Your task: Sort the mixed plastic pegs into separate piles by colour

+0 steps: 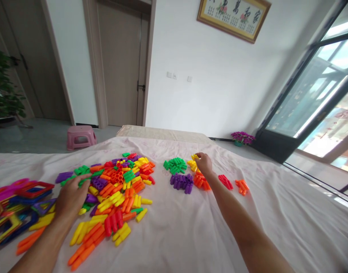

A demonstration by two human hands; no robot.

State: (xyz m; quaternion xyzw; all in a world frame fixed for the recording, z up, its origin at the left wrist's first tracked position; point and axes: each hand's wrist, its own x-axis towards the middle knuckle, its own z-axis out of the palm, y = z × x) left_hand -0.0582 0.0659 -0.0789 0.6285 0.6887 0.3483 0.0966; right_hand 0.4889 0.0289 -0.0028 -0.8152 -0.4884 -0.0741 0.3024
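My left hand [72, 195] is at the left side of a big mixed pile of bullet-shaped plastic building blocks [117, 176]. Its thumb and forefinger close around a green block [83, 181], partly hidden by the fingers. Farther right, my right hand [204, 163] pinches a yellow block [194, 156] above a small yellow group [192, 165]. Close by lie a green heap [176, 165], a purple group [182, 182] and an orange group [201, 181], which my right forearm partly covers. Right of that forearm are red blocks [225, 182] and a few orange ones [242, 186].
Magnetic-looking frame tiles [17, 208] are stacked at the left beside my forearm. A pale, wrinkled cloth [168, 235] covers the table. Beyond it stand a pink stool [81, 137] and a pot of purple flowers [242, 138]; a glass door [304, 98] is at the right.
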